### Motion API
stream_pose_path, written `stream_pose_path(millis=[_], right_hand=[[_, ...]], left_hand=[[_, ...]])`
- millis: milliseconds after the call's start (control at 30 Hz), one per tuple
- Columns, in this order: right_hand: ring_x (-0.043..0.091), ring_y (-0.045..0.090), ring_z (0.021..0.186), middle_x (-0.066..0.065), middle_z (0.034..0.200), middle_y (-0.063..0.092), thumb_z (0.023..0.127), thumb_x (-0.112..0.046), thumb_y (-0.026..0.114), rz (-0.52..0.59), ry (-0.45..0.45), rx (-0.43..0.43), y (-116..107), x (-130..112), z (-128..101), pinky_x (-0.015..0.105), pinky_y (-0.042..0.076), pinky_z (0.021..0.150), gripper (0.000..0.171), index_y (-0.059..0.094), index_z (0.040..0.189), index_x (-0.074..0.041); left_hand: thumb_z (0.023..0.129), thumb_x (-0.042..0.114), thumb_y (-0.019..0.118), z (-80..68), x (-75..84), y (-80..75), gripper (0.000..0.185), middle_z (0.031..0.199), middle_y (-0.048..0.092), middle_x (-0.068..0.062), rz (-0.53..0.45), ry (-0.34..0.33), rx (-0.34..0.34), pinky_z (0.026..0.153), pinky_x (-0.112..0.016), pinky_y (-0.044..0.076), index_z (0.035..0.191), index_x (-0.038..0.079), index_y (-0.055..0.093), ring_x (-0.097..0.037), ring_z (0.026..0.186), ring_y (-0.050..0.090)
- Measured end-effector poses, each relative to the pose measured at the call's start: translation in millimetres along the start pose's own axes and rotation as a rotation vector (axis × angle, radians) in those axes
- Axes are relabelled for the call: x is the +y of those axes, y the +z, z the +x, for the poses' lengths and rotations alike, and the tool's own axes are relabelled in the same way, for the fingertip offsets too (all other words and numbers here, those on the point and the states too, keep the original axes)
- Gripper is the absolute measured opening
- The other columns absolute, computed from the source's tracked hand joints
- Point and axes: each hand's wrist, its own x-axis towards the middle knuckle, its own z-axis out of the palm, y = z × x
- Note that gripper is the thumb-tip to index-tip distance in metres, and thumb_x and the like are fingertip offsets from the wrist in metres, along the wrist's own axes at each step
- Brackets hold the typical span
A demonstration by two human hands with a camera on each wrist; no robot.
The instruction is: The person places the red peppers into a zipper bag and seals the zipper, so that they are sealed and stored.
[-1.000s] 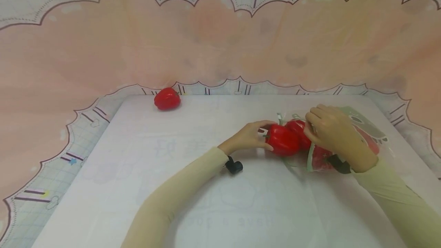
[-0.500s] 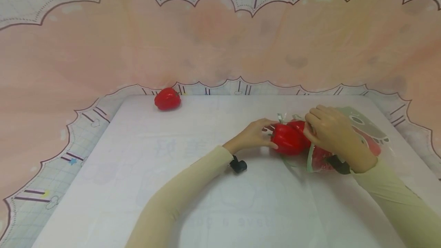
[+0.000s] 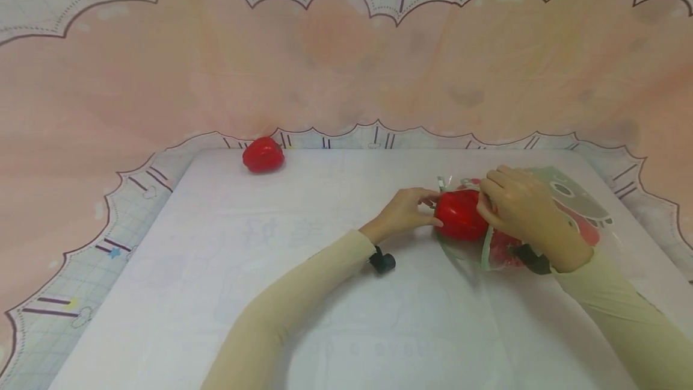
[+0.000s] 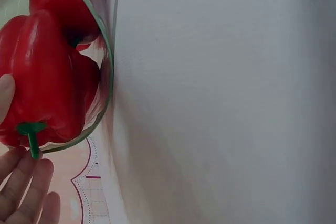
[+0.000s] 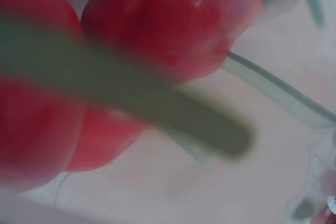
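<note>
My left hand (image 3: 403, 212) holds a red bell pepper (image 3: 460, 215) at its stem end, thumb on one side and fingers on the other. The pepper lies in the mouth of a clear plastic bag (image 3: 568, 188) with a green rim and a printed grey and red figure. With curled fingers, my right hand (image 3: 517, 206) grips the bag near its opening and hides part of it. In the left wrist view, another red pepper (image 4: 63, 14) shows inside the bag, past the held one. Red peppers (image 5: 173, 19) also fill the upper left of the right wrist view.
One more red bell pepper (image 3: 263, 155) lies at the far left edge of the white table (image 3: 325, 294). Behind the table hangs a peach patterned cloth (image 3: 352, 65). A small black camera (image 3: 383, 260) sits under the left wrist.
My left hand has moved right, pushing the held pepper further into the bag's mouth; it now covers the pepper seen behind it before. The right hand has stayed in place.
</note>
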Motion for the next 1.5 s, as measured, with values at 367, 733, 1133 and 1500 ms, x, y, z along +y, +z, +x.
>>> stream_pose_path(millis=[367, 733, 1133, 1500], right_hand=[[0.021, 0.045, 0.060, 0.011, 0.063, 0.058, 0.064, -0.006, 0.068, 0.010, -0.007, 0.002, 1.9, 0.1, -0.4, 0.034, 0.047, 0.052, 0.012, 0.059, 0.070, -0.001], [0.023, 0.048, 0.060, 0.013, 0.064, 0.059, 0.065, -0.009, 0.067, 0.008, -0.033, 0.013, 5.2, 2.7, -2.4, 0.040, 0.053, 0.056, 0.014, 0.057, 0.071, -0.001], [0.024, 0.049, 0.060, 0.013, 0.065, 0.059, 0.067, -0.010, 0.061, 0.006, -0.049, 0.036, 5.6, 2.9, -1.1, 0.039, 0.053, 0.055, 0.011, 0.056, 0.071, 0.000], [0.025, 0.050, 0.061, 0.015, 0.067, 0.061, 0.065, -0.006, 0.064, 0.004, -0.068, 0.079, 4.5, 1.6, 5.0, 0.039, 0.052, 0.055, 0.011, 0.059, 0.072, 0.001]], left_hand=[[0.078, 0.028, 0.076, 7.0, 2.4, 5.2, 0.039, 0.108, 0.070, 0.003, 0.071, -0.037, 0.085, 0.074, -0.012, 0.046, 0.113, 0.013, 0.067, -0.009, 0.096, 0.059], [0.080, 0.033, 0.074, 17.3, 6.8, 9.2, 0.029, 0.097, 0.071, 0.004, 0.194, -0.025, 0.128, 0.077, -0.016, 0.046, 0.102, 0.014, 0.071, -0.008, 0.090, 0.059], [0.083, 0.032, 0.070, 24.3, 16.1, 9.9, 0.027, 0.097, 0.072, 0.005, 0.226, 0.007, 0.122, 0.075, -0.013, 0.046, 0.103, 0.014, 0.071, -0.006, 0.088, 0.060], [0.082, 0.038, 0.070, 26.8, 22.9, 9.4, 0.025, 0.090, 0.072, 0.009, 0.410, 0.029, 0.178, 0.061, -0.012, 0.041, 0.098, 0.019, 0.073, -0.003, 0.076, 0.059]])
